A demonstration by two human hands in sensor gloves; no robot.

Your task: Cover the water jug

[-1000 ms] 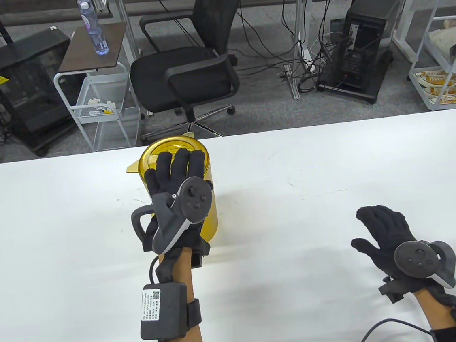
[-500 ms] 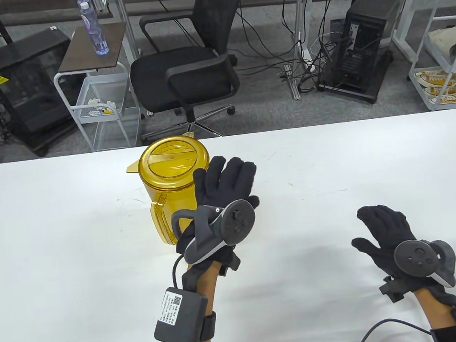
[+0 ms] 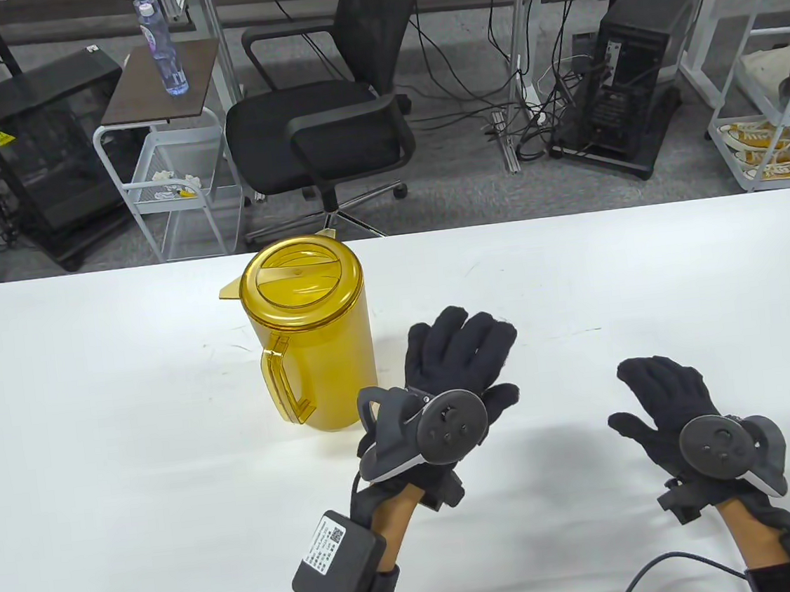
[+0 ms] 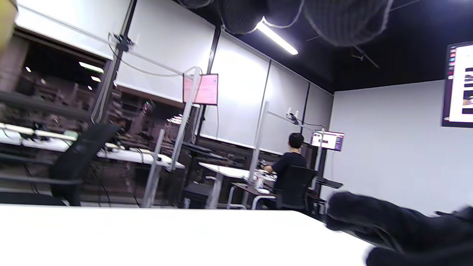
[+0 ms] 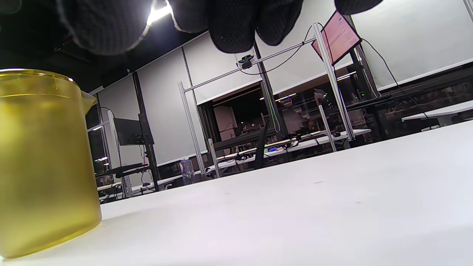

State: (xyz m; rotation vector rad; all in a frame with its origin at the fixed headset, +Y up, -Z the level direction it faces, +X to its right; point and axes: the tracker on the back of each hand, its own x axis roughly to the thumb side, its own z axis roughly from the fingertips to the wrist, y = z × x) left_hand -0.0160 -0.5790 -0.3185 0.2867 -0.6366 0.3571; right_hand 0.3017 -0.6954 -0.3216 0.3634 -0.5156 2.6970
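Note:
A yellow see-through water jug (image 3: 315, 339) stands upright on the white table (image 3: 98, 426), its round lid (image 3: 300, 280) seated on top, spout to the far left and handle toward me. In the right wrist view the jug (image 5: 44, 162) fills the left side. My left hand (image 3: 461, 356) hovers flat to the right of the jug, fingers straight, holding nothing and apart from it. My right hand (image 3: 662, 388) rests near the table's right front with relaxed fingers and nothing in it. Left fingertips (image 4: 332, 18) hang in at the top of the left wrist view.
Beyond the table's far edge stand a black office chair (image 3: 328, 98), a white cart (image 3: 165, 158) with a water bottle (image 3: 160, 45), and computer towers. A person (image 4: 288, 173) sits at a distant desk in the left wrist view.
My left hand lifted off the jug's lid and moved right and toward me, coming to a stop beside the jug. The lid stays on the jug. My right hand has not moved.

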